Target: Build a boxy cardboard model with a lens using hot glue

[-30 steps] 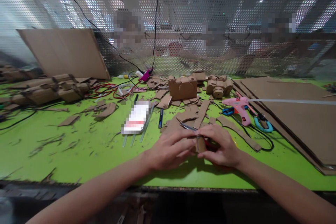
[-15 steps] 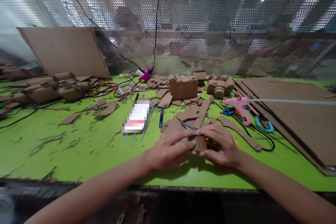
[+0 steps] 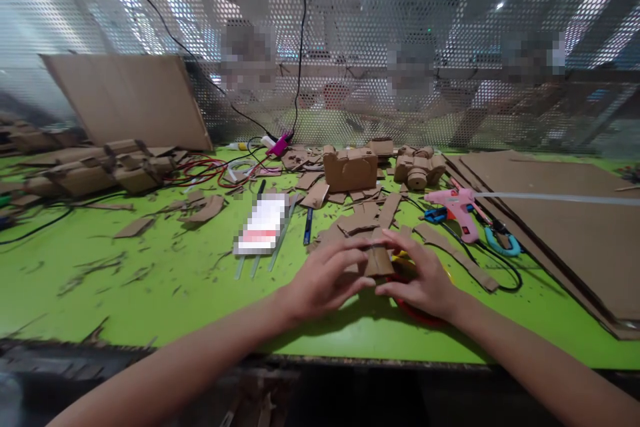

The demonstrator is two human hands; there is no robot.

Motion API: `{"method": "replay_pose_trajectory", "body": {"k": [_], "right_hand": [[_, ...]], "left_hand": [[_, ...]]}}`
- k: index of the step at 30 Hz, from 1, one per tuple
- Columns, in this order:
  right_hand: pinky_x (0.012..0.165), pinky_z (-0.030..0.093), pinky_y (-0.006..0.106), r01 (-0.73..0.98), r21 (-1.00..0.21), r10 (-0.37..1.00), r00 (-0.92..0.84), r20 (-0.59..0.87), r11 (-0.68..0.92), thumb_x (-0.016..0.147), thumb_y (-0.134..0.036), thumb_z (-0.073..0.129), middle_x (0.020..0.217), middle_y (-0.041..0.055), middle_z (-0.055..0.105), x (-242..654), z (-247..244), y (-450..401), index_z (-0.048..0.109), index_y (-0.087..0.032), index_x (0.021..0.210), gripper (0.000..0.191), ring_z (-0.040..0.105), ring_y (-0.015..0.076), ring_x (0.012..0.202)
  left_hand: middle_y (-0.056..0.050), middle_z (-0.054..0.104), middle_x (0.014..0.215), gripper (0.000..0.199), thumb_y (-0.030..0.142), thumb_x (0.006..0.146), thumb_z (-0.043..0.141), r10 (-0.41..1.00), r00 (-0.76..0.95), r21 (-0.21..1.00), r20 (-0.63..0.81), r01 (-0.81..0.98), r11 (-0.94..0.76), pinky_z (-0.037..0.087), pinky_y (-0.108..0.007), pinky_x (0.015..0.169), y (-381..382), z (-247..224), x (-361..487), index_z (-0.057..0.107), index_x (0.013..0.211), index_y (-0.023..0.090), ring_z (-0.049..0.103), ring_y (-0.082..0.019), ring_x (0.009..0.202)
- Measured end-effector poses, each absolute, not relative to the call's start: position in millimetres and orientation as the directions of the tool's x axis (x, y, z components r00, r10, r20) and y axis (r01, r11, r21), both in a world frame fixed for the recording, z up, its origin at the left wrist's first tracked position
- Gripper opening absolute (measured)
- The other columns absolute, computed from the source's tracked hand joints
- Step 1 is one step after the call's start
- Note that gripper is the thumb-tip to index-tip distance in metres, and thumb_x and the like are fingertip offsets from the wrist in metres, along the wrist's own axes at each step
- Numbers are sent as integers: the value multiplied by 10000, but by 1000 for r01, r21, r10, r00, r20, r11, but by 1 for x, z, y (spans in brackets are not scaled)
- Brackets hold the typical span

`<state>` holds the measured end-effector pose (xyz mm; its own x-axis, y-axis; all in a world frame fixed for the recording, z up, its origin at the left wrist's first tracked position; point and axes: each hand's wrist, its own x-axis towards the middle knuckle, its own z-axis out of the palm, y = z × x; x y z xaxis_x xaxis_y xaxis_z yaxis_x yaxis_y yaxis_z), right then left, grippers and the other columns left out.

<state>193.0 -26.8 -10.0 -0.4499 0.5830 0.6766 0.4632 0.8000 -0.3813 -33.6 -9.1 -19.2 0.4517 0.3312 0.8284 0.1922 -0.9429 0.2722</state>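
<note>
Small cardboard piece [image 3: 379, 263] is between my hands, left of the pink glue gun [image 3: 454, 199] and nearer me. Left hand [image 3: 327, 275] and right hand [image 3: 426, 280] both half-curled around it, fingers spread; can't tell if either grips. Step looks like shaping or lining up this piece; next move probably calls for a steady pinch.
</note>
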Motion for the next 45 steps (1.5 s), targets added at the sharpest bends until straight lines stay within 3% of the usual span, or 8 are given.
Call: {"method": "replay_pose_trajectory", "body": {"k": [5,8,11,21,34,38,42,45], "right_hand": [[927,583,426,461,-473,653,-414,634,751,827,-324,750,1385,120,587,192,-16,-24,368,-305,1475,752,664,251,1120],[969,562,423,492,-422,634,-430,642,761,825,-216,714,1318,108,610,192,-14,-23,469,-289,1396,626,628,259,1181],[968,559,403,510,-391,624,-446,641,766,823,-177,691,1258,97,632,191,-11,-23,539,-277,1325,534,632,253,1161],[932,565,394,508,-387,619,-446,647,770,830,-163,659,1208,101,662,191,-9,-24,544,-256,1289,482,649,248,1115],[926,573,406,509,-333,590,-510,626,793,851,-189,648,1203,104,702,191,-6,-25,538,-254,1324,489,681,250,1089],[997,547,427,508,-431,658,-458,598,746,863,-194,636,1285,82,684,191,-5,-26,506,-304,1400,564,667,250,1154],[966,568,407,416,-599,729,-379,569,684,845,-223,684,1264,64,684,191,-5,-25,514,-326,1354,546,683,241,1120],[927,582,384,344,-687,768,-312,559,640,842,-225,681,1174,62,688,191,-7,-25,552,-302,1227,413,695,228,1070]], "left_hand": [[-112,696,1101,388,376,847,729,776,343,836,530,-58,-546,628,-338,766,-7,-20,-30,519,1120,197,721,-213,968],[-106,677,1127,326,376,854,702,881,383,961,277,-114,-253,610,-345,795,-8,-14,-28,521,1062,201,696,-208,991],[-102,667,1131,283,392,887,640,895,398,979,202,-71,-190,598,-379,831,-8,-11,-27,574,1089,206,686,-209,974],[-122,623,1335,562,336,736,834,726,473,806,500,54,-590,463,-498,1085,-1,-20,-33,646,1262,275,567,-299,1275],[-110,687,1202,486,359,711,852,707,494,768,506,116,-630,507,-470,1026,0,-14,-37,715,1165,254,634,-282,1154],[-109,650,1246,497,311,761,808,736,460,807,497,66,-586,557,-409,943,-3,-17,-34,680,1239,269,635,-261,1131],[-130,541,1390,740,276,736,816,827,418,923,375,-91,-373,597,-294,736,-7,-17,-30,511,1409,302,659,-220,1031],[-122,564,1363,753,274,667,860,864,409,955,295,-165,-248,594,-318,788,-7,-14,-29,541,1349,267,655,-230,1046]]}}
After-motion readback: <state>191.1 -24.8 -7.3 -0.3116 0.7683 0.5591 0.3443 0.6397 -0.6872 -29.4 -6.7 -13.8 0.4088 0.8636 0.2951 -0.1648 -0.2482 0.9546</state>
